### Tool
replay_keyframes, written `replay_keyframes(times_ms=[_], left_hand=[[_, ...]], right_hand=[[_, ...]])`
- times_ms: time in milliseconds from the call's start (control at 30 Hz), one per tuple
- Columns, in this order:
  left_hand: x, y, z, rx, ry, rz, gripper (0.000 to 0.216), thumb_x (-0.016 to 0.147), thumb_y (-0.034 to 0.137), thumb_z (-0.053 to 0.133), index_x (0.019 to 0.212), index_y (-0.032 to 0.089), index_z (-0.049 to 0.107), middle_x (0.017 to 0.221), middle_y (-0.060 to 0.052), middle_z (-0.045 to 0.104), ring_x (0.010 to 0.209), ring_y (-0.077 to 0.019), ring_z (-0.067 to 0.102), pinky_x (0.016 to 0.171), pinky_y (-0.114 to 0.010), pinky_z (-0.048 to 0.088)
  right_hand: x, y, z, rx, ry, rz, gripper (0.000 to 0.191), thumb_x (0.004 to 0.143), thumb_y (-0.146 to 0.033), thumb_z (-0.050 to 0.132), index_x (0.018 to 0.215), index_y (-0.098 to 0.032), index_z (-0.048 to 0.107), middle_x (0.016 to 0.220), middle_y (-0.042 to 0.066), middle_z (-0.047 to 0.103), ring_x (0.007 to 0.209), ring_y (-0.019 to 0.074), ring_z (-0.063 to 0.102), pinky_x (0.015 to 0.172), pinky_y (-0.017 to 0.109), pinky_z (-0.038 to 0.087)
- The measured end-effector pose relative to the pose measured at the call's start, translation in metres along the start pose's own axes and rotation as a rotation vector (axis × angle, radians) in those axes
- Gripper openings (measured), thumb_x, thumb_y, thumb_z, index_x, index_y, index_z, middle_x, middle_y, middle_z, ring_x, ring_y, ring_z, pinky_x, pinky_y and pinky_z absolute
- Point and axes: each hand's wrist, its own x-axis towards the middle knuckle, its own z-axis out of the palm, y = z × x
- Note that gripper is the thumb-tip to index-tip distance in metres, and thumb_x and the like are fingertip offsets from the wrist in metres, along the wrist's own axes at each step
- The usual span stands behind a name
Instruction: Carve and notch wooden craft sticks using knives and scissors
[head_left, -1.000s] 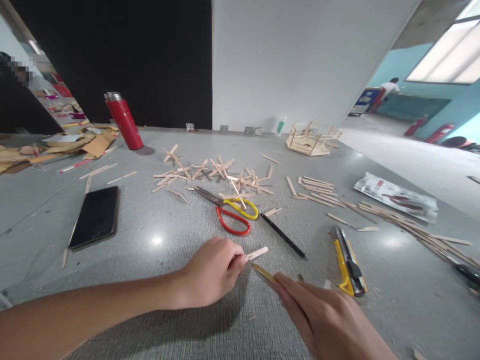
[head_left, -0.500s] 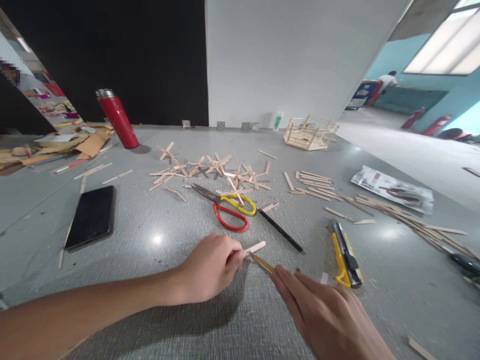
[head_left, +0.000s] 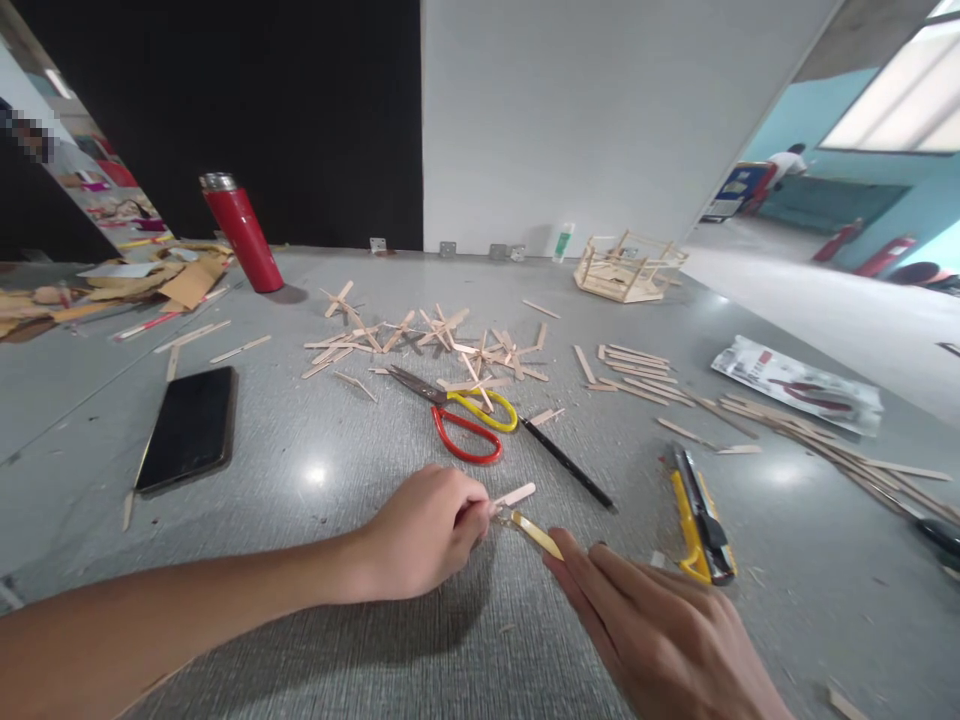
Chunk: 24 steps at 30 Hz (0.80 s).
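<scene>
My left hand is closed in a pinch on a short wooden craft stick, whose rounded end juts out to the right. Held in my right hand is a slim gold-coloured tool. Its thin tip points at the stick close to my left fingertips; the exact kind of tool is unclear. Just beyond my hands lie scissors with one red and one yellow handle, and a black pen-like rod. A yellow and black utility knife rests to the right of my right hand.
Loose and crossed craft sticks are scattered across the table. A phone lies left, with a red flask behind it. At the back stand a glue stick and a stick frame. A white packet lies right.
The gold tool's tip has drawn back slightly from the stick, and its flat face shows more. My left hand keeps its pinch. The whole view has shifted a little.
</scene>
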Motion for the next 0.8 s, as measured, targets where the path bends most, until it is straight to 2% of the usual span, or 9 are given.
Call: replay_keyframes(times_ms=[100,167,300,433,533,600,700,800], left_hand=[[0.000,-0.001,0.000,-0.014,0.004,-0.004,0.035,0.097,0.024,0.047,0.063,0.019,0.051,0.054,0.005,0.046,0.050,-0.0111,0.041,0.054,-0.027,0.027],[-0.001,-0.001,0.001,-0.026,0.005,-0.008,0.035,0.097,0.024,0.048,0.063,0.019,0.052,0.054,0.005,0.046,0.050,-0.0113,0.041,0.054,-0.027,0.027],[0.000,-0.001,0.000,-0.062,0.010,-0.018,0.035,0.096,0.024,0.052,0.061,0.019,0.051,0.054,0.005,0.046,0.050,-0.0113,0.040,0.054,-0.027,0.026],[0.001,0.002,-0.001,-0.166,0.040,-0.080,0.033,0.097,0.024,0.051,0.065,0.018,0.054,0.054,0.004,0.048,0.050,-0.0115,0.043,0.053,-0.026,0.029],[-0.002,0.012,-0.004,-0.310,0.054,-0.118,0.032,0.105,0.034,0.039,0.084,0.018,0.057,0.060,0.005,0.050,0.047,-0.0104,0.045,0.047,-0.023,0.035],[-0.007,0.023,-0.008,-0.417,0.036,-0.114,0.033,0.109,0.038,0.032,0.100,0.018,0.056,0.068,0.005,0.053,0.046,-0.0090,0.048,0.045,-0.021,0.038],[-0.016,0.041,-0.015,-0.645,-0.041,-0.108,0.027,0.108,0.038,0.041,0.105,0.018,0.058,0.075,0.004,0.056,0.051,-0.0075,0.052,0.046,-0.018,0.040],[-0.025,0.052,-0.019,-0.767,-0.054,-0.089,0.027,0.108,0.041,0.045,0.109,0.018,0.060,0.077,0.003,0.059,0.052,-0.0067,0.054,0.046,-0.017,0.040]], right_hand=[[0.004,0.001,-0.003,-0.090,0.021,-0.071,0.040,0.109,-0.011,0.027,0.112,-0.004,0.067,0.072,0.006,0.070,0.052,0.0197,0.070,0.048,0.033,0.058],[0.008,0.000,-0.003,-0.069,0.021,-0.054,0.044,0.109,-0.014,0.027,0.109,-0.005,0.070,0.070,0.006,0.071,0.050,0.0203,0.070,0.048,0.033,0.058],[0.014,0.002,-0.006,0.143,-0.077,0.154,0.048,0.111,-0.025,0.031,0.088,-0.020,0.073,0.060,0.000,0.069,0.047,0.0139,0.065,0.048,0.024,0.051],[0.012,0.021,-0.015,0.305,-0.166,0.349,0.048,0.108,-0.037,0.042,0.071,-0.023,0.069,0.049,-0.003,0.062,0.044,0.0123,0.057,0.046,0.023,0.044],[0.007,0.049,-0.022,0.240,-0.082,0.502,0.046,0.104,-0.046,0.043,0.078,-0.026,0.075,0.048,-0.003,0.064,0.040,0.0142,0.057,0.045,0.025,0.044],[0.004,0.068,-0.023,0.122,0.020,0.623,0.043,0.101,-0.047,0.043,0.087,-0.024,0.078,0.061,0.002,0.075,0.044,0.0179,0.064,0.049,0.029,0.047],[0.002,0.086,-0.018,0.065,0.030,0.672,0.043,0.100,-0.046,0.043,0.085,-0.023,0.076,0.064,0.005,0.077,0.050,0.0237,0.069,0.050,0.032,0.045],[0.001,0.090,-0.009,0.058,-0.010,0.676,0.039,0.100,-0.042,0.044,0.085,-0.024,0.076,0.063,0.004,0.076,0.051,0.0238,0.070,0.050,0.032,0.044]])
